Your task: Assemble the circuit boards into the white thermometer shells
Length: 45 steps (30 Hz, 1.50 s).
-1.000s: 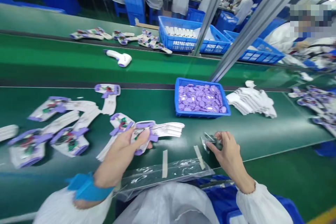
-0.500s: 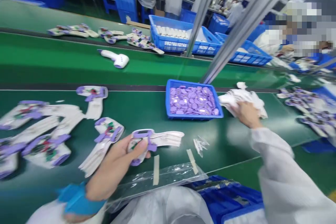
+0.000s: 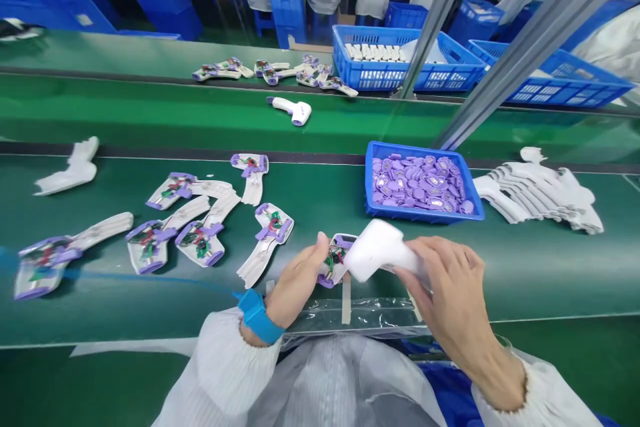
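Observation:
My left hand (image 3: 300, 280) holds a gun-shaped housing half (image 3: 333, 260) with purple trim, a green circuit board and red wires, its open side up. My right hand (image 3: 445, 287) grips a plain white gun-shaped shell half (image 3: 377, 250) by the handle. This shell is tilted over the wired half and hides part of it; I cannot tell whether the two touch. A blue band (image 3: 261, 317) circles my left wrist. Left of my hands lie several similar wired halves (image 3: 273, 227).
A blue bin (image 3: 425, 215) of purple oval parts stands ahead, with overlapping white shells (image 3: 540, 197) to its right. One closed white gun-shaped device (image 3: 297, 111) lies on the green strip. Slanting metal posts (image 3: 530, 40) rise beyond, near blue crates (image 3: 410, 80). A single shell (image 3: 75, 167) lies far left.
My right hand has come from the white shell stack to my left hand, bringing one shell. My left hand still holds the wired half. The view has turned left.

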Tool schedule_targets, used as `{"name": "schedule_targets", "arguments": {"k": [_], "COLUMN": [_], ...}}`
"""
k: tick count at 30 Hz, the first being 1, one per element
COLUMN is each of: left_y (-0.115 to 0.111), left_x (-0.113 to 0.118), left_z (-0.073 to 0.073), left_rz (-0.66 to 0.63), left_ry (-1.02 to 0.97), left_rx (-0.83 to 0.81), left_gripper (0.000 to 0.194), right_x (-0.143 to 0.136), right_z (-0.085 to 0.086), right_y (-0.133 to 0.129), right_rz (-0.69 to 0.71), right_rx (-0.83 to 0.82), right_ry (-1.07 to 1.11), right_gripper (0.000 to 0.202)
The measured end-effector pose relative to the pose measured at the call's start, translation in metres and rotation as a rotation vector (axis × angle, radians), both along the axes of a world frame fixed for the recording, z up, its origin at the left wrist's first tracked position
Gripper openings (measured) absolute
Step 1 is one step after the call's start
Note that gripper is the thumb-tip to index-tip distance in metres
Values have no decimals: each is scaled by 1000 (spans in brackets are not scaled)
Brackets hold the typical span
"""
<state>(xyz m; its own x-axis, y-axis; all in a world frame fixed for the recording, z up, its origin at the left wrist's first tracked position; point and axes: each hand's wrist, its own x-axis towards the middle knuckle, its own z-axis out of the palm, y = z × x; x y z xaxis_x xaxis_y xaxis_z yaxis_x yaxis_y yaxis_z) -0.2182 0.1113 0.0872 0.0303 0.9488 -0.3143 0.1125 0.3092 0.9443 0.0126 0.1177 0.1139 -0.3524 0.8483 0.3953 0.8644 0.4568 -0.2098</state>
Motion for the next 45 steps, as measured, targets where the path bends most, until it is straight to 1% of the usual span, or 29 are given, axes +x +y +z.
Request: {"name": "schedule_targets", "arguments": {"k": [1,3,5,6,7,8,9,11,13,15,17,19,20,21,24,28,30,31,33,34,35,37,39,41,42,43,45], "left_y": [0,1,3,3,3,3,1,-3,-7,-11,-12,-12,-11,-11,-9,-4,0,2,3,2,1,-3,-8,-14,-17,-20,-25], "left_x": [0,0,1,1,1,2,2,3,3,3,1,-1,-2,-3,-4,-8,-11,-12,-13,-12,-10,-3,4,9,10,10,6], "left_z": [1,3,2,1,-2,-6,-10,-21,-32,-39,-40,-34,-29,-24,-14,-10,-8,-6,-3,-2,-1,-2,-4,-7,-8,-9,-11], "left_rz": [-20,-33,22,56,92,125,146,140,88,18,-79,-190,-216,-215,-124,45,116,130,87,25,-47,-177,-242,-276,-292,-302,-316], "left_ry": [-35,-118,-153,-150,-125,-71,11,207,346,419,445,442,433,421,332,18,-102,-133,-113,-44,67,358,595,665,663,653,642], "left_rx": [-52,-126,-72,-28,13,60,114,244,402,538,586,522,466,402,209,-24,-123,-159,-166,-135,-87,16,106,190,231,268,325], "left_gripper": [54,49,40,37,35,33,28,19,16,19,21,23,24,24,22,42,49,50,48,45,43,40,36,38,42,47,54], "right_x": [-2,-10,-24,-32,-42,-51,-59,-72,-82,-90,-97,-101,-101,-99,-82,-44,-32,-28,-27,-28,-30,-32,-32,-29,-26,-23,-19], "right_z": [-3,-9,-19,-25,-32,-38,-45,-55,-62,-66,-69,-70,-69,-68,-58,-43,-43,-45,-53,-57,-61,-64,-60,-48,-40,-31,-15], "right_y": [2,6,7,7,7,6,6,7,10,14,19,24,26,27,22,-1,-15,-21,-30,-33,-34,-31,-24,-14,-10,-6,-4], "right_rz": [-46,-108,-120,-126,-150,-197,-257,-354,-384,-394,-422,-425,-409,-385,-286,-104,-6,37,103,113,107,51,-45,-131,-144,-128,-29], "right_rx": [-80,-332,-607,-700,-737,-721,-670,-562,-509,-471,-413,-364,-350,-338,-287,-132,-99,-93,-94,-105,-132,-243,-417,-648,-802,-977,-1327], "right_ry": [111,331,518,593,654,694,712,711,709,712,713,723,734,740,676,401,278,229,146,112,85,48,19,50,119,234,546], "right_gripper": [32,39,39,38,37,37,37,37,38,40,41,41,40,38,34,35,35,33,30,30,32,42,46,41,40,40,46]}}
